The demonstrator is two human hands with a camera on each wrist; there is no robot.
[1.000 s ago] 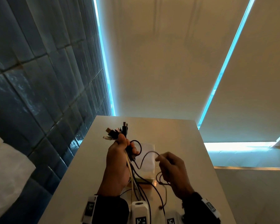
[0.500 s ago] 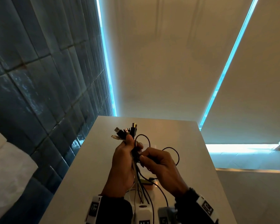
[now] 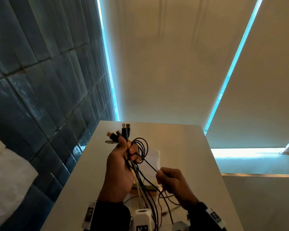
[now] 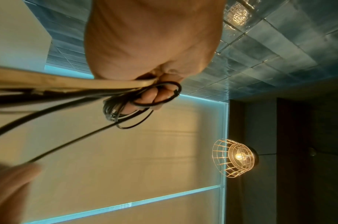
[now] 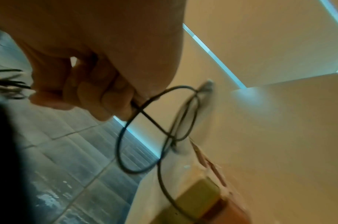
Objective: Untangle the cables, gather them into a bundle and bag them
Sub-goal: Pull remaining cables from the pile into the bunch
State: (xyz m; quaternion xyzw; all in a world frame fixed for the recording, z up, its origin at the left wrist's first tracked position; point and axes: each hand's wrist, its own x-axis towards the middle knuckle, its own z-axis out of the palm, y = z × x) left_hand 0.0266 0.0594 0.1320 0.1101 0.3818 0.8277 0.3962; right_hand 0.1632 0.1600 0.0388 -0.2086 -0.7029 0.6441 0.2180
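Observation:
My left hand is raised above the white table and grips a bundle of black and cream cables, their plugs fanning out above the fist. Black loops hang round its fingers, and these loops also show in the left wrist view. My right hand, lower and to the right, pinches a thin black cable that runs taut up to those loops. In the right wrist view the same cable curls in loops below the right fingers. A clear plastic bag lies flat on the table behind the hands.
A dark tiled wall runs along the table's left edge. Beige blinds with bright blue gaps hang behind it. A small olive and orange box lies on the table under the cables. A caged lamp glows in the left wrist view.
My right hand has drawn back from the left fist, down and to the right, pulling one black cable taut. More black loops now hang round the left fingers.

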